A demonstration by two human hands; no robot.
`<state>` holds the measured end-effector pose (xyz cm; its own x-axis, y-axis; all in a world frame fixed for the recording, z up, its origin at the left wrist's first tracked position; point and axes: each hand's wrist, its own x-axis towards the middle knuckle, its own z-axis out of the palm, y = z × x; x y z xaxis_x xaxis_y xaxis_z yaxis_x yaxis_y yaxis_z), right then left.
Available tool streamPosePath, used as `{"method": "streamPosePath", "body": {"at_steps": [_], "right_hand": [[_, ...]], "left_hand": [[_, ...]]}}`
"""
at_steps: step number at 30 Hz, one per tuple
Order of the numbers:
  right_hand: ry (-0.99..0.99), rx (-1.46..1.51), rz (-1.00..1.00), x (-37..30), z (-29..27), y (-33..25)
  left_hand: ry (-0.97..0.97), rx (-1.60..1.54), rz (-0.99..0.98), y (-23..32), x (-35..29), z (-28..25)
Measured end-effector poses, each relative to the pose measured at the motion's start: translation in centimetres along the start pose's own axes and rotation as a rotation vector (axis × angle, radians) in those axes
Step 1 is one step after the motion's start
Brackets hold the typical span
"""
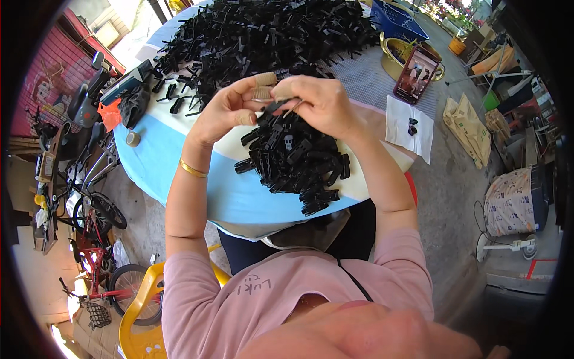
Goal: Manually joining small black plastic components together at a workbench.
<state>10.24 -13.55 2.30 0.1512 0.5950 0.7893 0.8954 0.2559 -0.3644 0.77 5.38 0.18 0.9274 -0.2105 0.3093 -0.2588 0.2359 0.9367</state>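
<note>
Both my hands are raised over the near part of the table, close together. Between them is a small black plastic piece point(273, 109), partly hidden by fingers. My left hand point(226, 107), with tan wraps on its fingertips, is closed on one end of it. Bent fingers of my right hand point(323, 103) pinch the other end. Just below the hands lies a heap of black plastic clip-like parts point(293, 152). Farther back spreads a much larger pile of thin black parts point(257, 42), with a few strays at its left edge.
A phone point(417, 74) leans against a gold pot point(391, 57) at the right. Two small dark pieces point(412, 126) lie on white paper point(397, 119). At the table's left edge sits a tape roll point(133, 139). A yellow chair point(134, 317) and red bicycle point(92, 263) stand left.
</note>
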Motion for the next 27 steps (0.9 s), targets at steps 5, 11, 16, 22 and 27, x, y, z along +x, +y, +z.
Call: {"method": "streamPosePath", "body": {"at_steps": [5, 11, 16, 22, 27], "right_hand": [[-0.030, -0.014, -0.050, 0.0, 0.2, -1.5], [-0.061, -0.029, -0.080, -0.5, 0.4, -1.1], [-0.025, 0.022, -0.016, -0.3, 0.6, -1.6], [0.102, 0.254, 0.539, -0.9, -1.4, 0.4], [0.055, 0.658, 0.770, -0.8, -0.4, -0.8]], "left_hand": [[-0.149, -0.131, -0.179, 1.8, -0.3, 1.6], [-0.168, -0.007, -0.135, 1.3, -0.1, 2.0], [-0.086, -0.156, -0.214, 0.7, -0.1, 2.0], [0.182, -0.050, -0.013, 0.2, -0.1, 3.1], [0.355, 0.102, 0.089, -1.1, 0.3, 4.2]]}}
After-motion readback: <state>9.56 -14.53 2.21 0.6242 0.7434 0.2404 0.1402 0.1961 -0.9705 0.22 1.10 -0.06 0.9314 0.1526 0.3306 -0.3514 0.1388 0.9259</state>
